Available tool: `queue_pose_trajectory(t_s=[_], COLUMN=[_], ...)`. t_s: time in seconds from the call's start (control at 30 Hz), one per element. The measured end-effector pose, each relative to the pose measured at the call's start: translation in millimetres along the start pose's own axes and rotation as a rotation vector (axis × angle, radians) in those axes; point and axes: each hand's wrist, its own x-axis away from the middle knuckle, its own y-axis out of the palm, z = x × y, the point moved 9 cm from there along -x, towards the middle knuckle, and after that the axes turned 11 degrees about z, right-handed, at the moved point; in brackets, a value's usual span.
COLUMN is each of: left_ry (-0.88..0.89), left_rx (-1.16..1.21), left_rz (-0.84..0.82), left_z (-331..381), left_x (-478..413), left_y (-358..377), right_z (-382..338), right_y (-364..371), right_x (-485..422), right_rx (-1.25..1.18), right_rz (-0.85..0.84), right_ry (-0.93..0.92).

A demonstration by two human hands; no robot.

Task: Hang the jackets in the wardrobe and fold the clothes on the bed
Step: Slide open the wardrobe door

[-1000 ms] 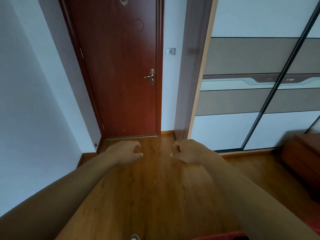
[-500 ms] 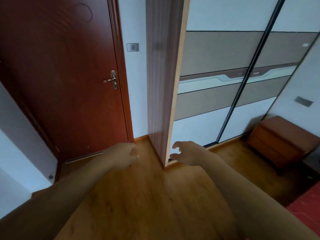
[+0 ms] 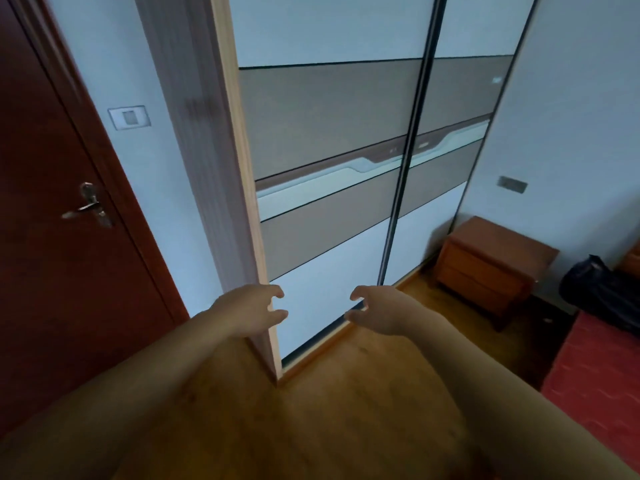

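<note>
1. Head view, hands: the left hand and right hand were held out side by side near the centre of the frame, fingers loosely curled and half open, gripping nothing. Both hung over the floor, apparently only raised ahead of a reach.
2. Head view, wardrobe: the wardrobe filled the frame from 12 to 1 o'clock, its two sliding doors fully closed, so no rail or hanger showed. The left hand sat just in front of its side panel, near the left door's edge, probably the place to start sliding it.
3. Head view, task items: a corner of the red bed lay at 4 o'clock. A dark bundle sat at 3 o'clock just beyond it; whether it was a jacket could not be told.
4. Head view, surroundings: a nightstand stood at 2 o'clock and a door at 9 o'clock.
</note>
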Motion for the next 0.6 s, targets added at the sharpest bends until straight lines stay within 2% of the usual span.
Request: queue_pose_trajectory(t_s=[0.27, 0.6], left_ry=[0.019, -0.03], left_rx=[-0.046, -0.048], left_rz=[0.027, 0.046], left_z=[69.3, 80.2], left_x=[-153.4, -294.4], left_y=[-9.3, -7.2], right_z=[98.0, 137.3], right_y=[-77.6, -114.8], right_x=[-124.9, -261.9], right_rx=[0.051, 0.069], right_rz=[0.025, 0.015], right_ry=[-0.014, -0.106])
